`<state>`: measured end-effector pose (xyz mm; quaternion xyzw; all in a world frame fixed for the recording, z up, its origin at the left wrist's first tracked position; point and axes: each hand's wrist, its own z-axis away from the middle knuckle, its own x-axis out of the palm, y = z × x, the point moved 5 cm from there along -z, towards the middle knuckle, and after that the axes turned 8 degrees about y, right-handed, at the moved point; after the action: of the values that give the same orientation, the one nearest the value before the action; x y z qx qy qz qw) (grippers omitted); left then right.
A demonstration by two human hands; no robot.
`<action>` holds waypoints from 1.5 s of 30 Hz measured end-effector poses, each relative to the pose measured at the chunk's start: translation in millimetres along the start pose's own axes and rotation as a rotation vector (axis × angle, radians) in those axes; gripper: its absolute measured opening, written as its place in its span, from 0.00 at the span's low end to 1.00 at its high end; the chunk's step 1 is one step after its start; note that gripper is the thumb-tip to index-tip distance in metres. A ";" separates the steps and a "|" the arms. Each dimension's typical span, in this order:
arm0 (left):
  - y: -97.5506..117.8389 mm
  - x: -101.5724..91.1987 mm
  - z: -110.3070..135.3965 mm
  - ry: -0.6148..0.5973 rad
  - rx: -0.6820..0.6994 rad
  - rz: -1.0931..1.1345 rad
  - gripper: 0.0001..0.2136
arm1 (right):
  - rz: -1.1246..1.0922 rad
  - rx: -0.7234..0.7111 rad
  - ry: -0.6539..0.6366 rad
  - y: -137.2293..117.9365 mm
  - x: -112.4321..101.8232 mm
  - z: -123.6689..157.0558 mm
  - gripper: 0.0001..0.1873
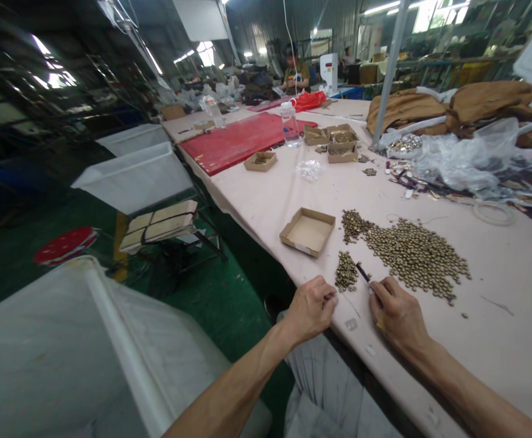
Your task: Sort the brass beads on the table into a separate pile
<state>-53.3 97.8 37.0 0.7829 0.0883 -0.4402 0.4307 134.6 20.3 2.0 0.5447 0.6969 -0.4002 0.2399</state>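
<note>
My right hand is closed around a thin dark stick, whose far end points at a small heap of bronze-coloured metal pieces. At the table's front edge, just left of that heap, my left hand has its fingers curled together; what they hold, if anything, is hidden. A far larger spread of the same round metal pieces lies beyond my right hand, with a smaller cluster joined to its left side. An open cardboard tray rests behind my left hand, with nothing visible inside.
Further back stand small cardboard boxes of metal parts, a clear bottle and a red board. Plastic bags and brown fabric pile up at right. White bins stand left of the table. A person sits far behind.
</note>
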 end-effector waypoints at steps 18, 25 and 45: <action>1.9 -1.6 -0.3 0.003 0.024 -0.011 0.06 | -0.136 -0.057 0.168 -5.5 -22.2 -1.6 0.11; 0.5 0.4 1.2 0.003 0.036 -0.014 0.07 | -0.231 -0.020 0.165 -5.4 -19.6 6.2 0.11; -2.1 6.6 4.8 0.009 0.045 -0.021 0.07 | -0.148 -0.073 0.095 -3.9 -22.3 26.7 0.09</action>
<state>-53.4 93.8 29.6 0.7934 0.0887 -0.4430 0.4079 134.7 -14.6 5.2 0.5010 0.7600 -0.3647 0.1961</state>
